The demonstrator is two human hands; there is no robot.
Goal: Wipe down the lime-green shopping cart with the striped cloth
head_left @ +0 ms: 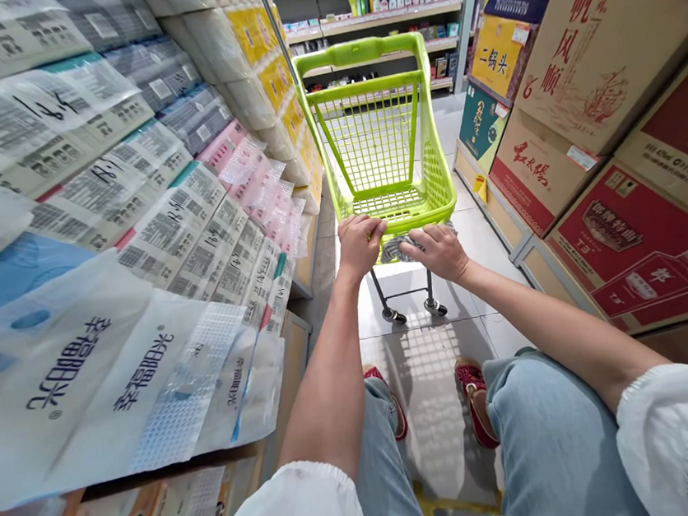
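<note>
A lime-green plastic shopping cart stands upright on the floor before me, its handle bar at the far end. My left hand is closed over the left part of the cart's near rim. At the right part of that rim, my right hand curls around a grey-and-white striped cloth, pressing it to the cart. Part of the cloth lies hidden under my fingers. Nothing shows inside the basket. Two dark casters are visible below the near end.
Plastic-wrapped paper packs are stacked close on my left, some leaning outward. Liquor cartons line the right side on a low base. Shelves of bottles stand beyond the cart. Tiled floor runs between the stacks.
</note>
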